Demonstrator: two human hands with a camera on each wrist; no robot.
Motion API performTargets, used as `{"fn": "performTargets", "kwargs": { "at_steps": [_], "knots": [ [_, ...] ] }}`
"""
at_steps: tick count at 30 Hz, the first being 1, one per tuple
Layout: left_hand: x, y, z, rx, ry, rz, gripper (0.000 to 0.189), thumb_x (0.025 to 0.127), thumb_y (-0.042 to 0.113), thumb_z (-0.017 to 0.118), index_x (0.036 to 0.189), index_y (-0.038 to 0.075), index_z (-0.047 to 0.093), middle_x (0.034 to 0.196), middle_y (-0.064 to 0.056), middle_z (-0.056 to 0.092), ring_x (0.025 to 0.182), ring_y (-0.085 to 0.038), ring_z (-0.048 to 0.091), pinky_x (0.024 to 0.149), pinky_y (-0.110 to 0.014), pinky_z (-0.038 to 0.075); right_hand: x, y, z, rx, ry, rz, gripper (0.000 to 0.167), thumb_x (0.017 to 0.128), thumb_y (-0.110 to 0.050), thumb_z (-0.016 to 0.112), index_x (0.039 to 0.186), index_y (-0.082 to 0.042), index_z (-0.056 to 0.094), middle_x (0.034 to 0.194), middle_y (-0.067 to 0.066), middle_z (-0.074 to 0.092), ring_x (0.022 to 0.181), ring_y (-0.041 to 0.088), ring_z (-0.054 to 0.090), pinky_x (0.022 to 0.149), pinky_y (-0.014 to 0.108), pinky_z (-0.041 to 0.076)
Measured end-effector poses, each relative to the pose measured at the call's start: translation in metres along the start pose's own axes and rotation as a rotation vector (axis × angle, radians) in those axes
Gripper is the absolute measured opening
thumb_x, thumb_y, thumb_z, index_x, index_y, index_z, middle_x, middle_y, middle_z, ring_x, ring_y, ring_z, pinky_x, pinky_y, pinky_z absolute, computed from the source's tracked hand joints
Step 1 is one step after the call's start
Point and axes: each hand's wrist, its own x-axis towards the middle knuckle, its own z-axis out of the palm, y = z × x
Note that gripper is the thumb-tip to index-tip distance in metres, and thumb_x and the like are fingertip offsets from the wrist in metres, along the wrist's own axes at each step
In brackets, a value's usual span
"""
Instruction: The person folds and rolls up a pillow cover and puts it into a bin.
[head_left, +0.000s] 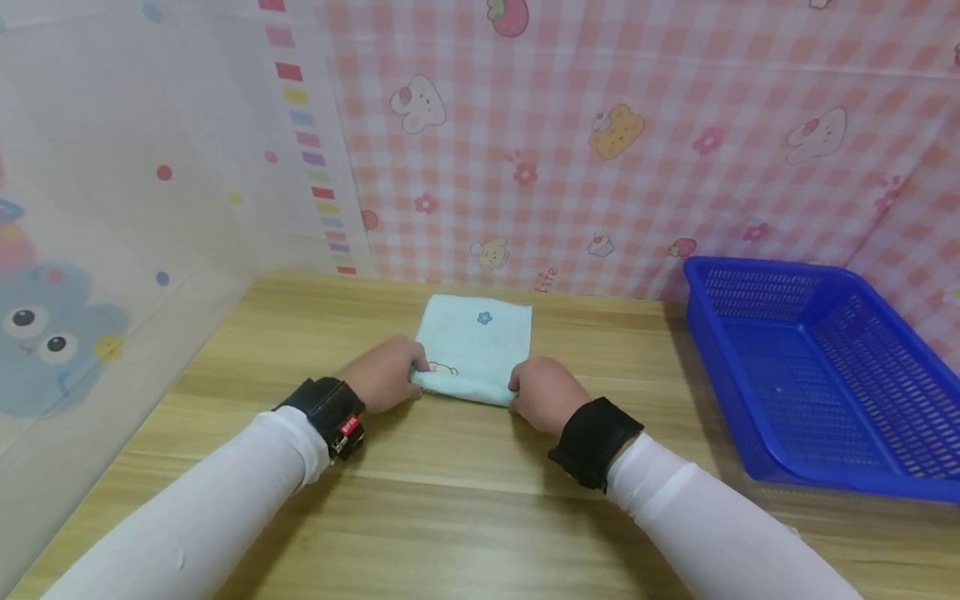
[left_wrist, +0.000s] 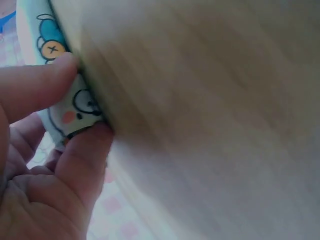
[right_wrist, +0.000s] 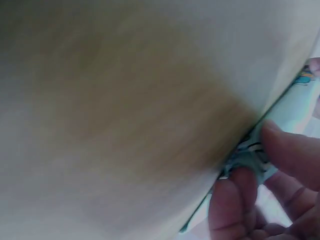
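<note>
A pale blue-green cloth (head_left: 472,342) with a small blue flower lies folded flat on the wooden table, its near edge turned up into a roll. The left hand (head_left: 386,372) pinches the left end of that roll between thumb and fingers. At the right end, the right hand (head_left: 547,393) pinches it the same way. In the left wrist view, a printed cartoon face on the cloth (left_wrist: 67,107) shows between thumb and fingertips. The right wrist view shows the rolled cloth (right_wrist: 287,117) gripped close over the table, with a dark edging line.
A blue plastic basket (head_left: 772,367) with mesh walls stands on the table (head_left: 450,517) at the right. Behind the table hangs a pink checked sheet (head_left: 570,108) with cartoon prints, and a white printed sheet (head_left: 202,108) lines the left side.
</note>
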Motion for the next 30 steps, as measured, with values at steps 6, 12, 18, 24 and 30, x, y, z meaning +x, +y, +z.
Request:
{"fn": "performTargets", "kwargs": {
  "at_steps": [6,12,18,24,30],
  "knots": [
    [-0.006,-0.002,-0.002,-0.024,0.022,-0.017,0.02,0.097,0.013,0.073,0.116,0.006,0.072,0.12,-0.012,0.069,0.111,-0.027,0.063,0.104,-0.049,0.051,0.005,0.01,-0.009,-0.025,-0.06,-0.052,0.014,0.099,-0.012,0.071,0.108,-0.005,0.078,0.105,0.007,0.077,0.091,0.02,0.068,0.088,0.037,0.057],
    [-0.008,-0.004,-0.003,-0.092,0.08,-0.071,0.015,0.104,0.019,0.065,0.116,0.011,0.07,0.115,-0.009,0.072,0.107,-0.026,0.065,0.1,-0.048,0.052,0.017,0.025,-0.021,0.161,-0.203,0.078,0.015,0.102,-0.02,0.068,0.101,-0.008,0.076,0.075,0.0,0.066,0.066,0.013,0.058,0.066,0.027,0.048],
    [-0.004,0.001,-0.002,-0.126,0.083,-0.11,0.019,0.104,0.02,0.064,0.114,0.006,0.072,0.117,-0.012,0.074,0.109,-0.03,0.068,0.101,-0.05,0.053,0.026,0.027,-0.015,0.234,-0.123,0.191,0.014,0.098,-0.014,0.069,0.086,-0.007,0.069,0.069,0.002,0.061,0.061,0.016,0.059,0.059,0.026,0.049],
    [-0.002,0.004,-0.002,-0.111,0.082,-0.148,0.027,0.1,0.02,0.066,0.12,0.001,0.072,0.124,-0.016,0.073,0.11,-0.031,0.067,0.103,-0.049,0.052,0.018,0.019,-0.008,0.108,-0.057,0.105,0.017,0.094,0.001,0.06,0.088,-0.01,0.071,0.087,0.004,0.067,0.077,0.022,0.058,0.069,0.029,0.047],
    [-0.004,0.003,-0.005,-0.129,0.063,-0.178,0.029,0.101,0.019,0.065,0.122,-0.001,0.069,0.125,-0.017,0.072,0.101,-0.028,0.066,0.099,-0.048,0.053,0.002,0.005,-0.014,0.109,-0.121,0.029,0.014,0.091,-0.015,0.079,0.103,-0.009,0.077,0.1,0.003,0.075,0.084,0.017,0.062,0.081,0.034,0.054]
  ]
}}
